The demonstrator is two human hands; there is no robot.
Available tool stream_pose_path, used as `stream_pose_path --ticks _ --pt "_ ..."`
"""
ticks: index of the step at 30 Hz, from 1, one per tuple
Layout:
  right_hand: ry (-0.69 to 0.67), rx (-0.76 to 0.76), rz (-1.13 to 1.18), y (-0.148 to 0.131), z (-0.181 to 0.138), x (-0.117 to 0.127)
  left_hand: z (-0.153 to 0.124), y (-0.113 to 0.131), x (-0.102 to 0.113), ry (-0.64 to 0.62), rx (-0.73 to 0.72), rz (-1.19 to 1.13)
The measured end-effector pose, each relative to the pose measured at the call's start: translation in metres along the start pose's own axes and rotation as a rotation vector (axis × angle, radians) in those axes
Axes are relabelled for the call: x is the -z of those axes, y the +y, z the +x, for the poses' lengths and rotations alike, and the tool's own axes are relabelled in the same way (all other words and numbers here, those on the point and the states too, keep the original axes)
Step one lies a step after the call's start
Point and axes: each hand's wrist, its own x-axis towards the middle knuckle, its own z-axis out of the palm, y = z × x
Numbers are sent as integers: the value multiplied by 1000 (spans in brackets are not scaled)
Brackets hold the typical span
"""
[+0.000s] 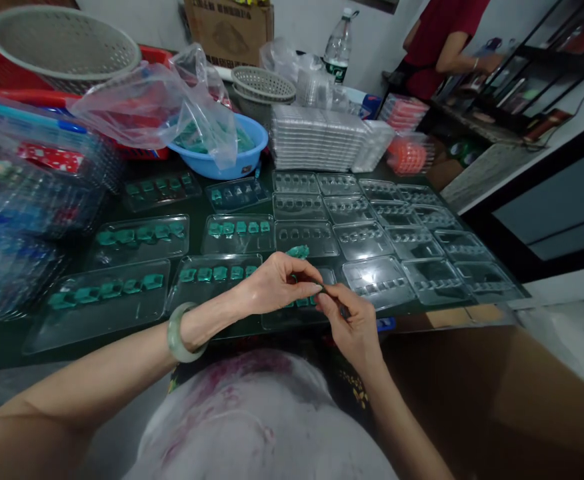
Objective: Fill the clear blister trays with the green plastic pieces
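My left hand [277,283], with a pale green bangle [179,333] on its wrist, is closed and holds a few small teal pieces [299,252] that show above the fingers. My right hand [352,323] meets it fingertip to fingertip, pinching something small and dark that I cannot make out. Both hands hover over a clear plastic tray [297,310] at the table's front edge. Clear trays [235,233] with rows of teal pieces lie to the left. Trays [372,240] with unfilled slots lie to the right.
A blue bowl [222,157] of teal pieces under a plastic bag stands at the back, beside a stack of clear trays [317,137], grey baskets [262,87] and a water bottle [339,43]. Packaged goods pile up at left. A person in red [437,40] stands at the far right.
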Motion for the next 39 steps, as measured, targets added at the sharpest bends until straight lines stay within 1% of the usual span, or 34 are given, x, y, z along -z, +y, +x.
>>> stream_pose_path --ticks 3,5,6,9,12,14,17,20,23,26,29,31,33,35,37,39 --pt "-15 -84 108 4 0 0 1 2 -11 80 4 49" --pt "-12 -96 91 6 0 -1 1 1 -19 145 -17 100" --pt "7 -85 40 7 0 -2 1 -1 -23 177 -43 132" --pt "120 -7 -186 10 -2 -4 1 -9 -31 264 -133 237" --pt "181 67 -329 11 -3 -5 0 -13 -38 307 -187 324" --pt "202 87 -340 13 -3 -5 0 -14 -41 313 -211 353" --pt "218 5 -222 14 -3 -5 0 -14 -45 299 -223 328" --pt "243 -95 -121 13 -6 -6 2 -13 -46 276 -156 239" --pt "308 -87 -154 10 -9 -5 1 -10 -45 256 -96 197" --pt "336 -79 -170 9 -10 -2 1 -9 -44 221 -137 198" --pt "299 -127 -94 11 -10 2 1 -11 -43 183 -187 188" --pt "280 -155 -57 11 -11 2 3 -12 -44 169 -194 170" --pt "306 -130 -71 9 -14 1 5 -12 -44 178 -135 92" --pt "322 -47 -102 5 -17 0 7 -13 -44 169 6 -104" --pt "302 38 -98 0 -19 2 9 -13 -43 106 160 -376" --pt "258 88 -63 -3 -20 8 11 -13 -42 17 253 -595"
